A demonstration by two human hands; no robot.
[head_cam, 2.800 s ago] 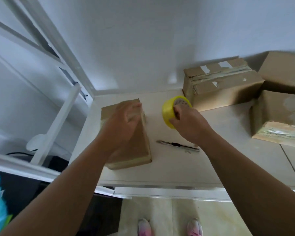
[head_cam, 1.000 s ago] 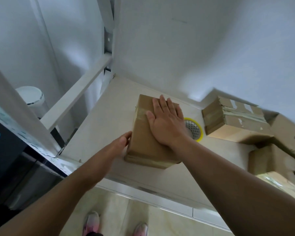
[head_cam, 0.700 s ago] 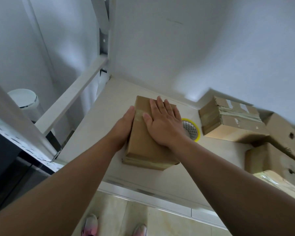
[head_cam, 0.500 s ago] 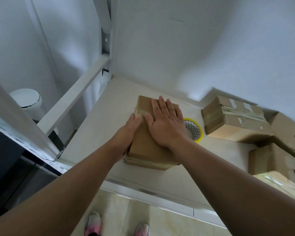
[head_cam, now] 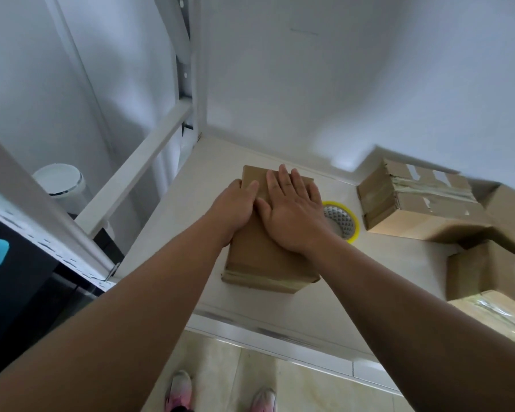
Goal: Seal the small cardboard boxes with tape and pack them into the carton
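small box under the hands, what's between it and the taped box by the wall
In the head view, the yellow tape roll lies flat between the small box and the taped box, partly hidden by the right hand.

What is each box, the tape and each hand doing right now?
small cardboard box: closed, lying flat on the table, tape along its near edge.
left hand: rests on the box's left top edge.
right hand: presses flat on the box's top.
yellow tape roll: lying flat beside the box, unheld.
taped box by the wall: closed.
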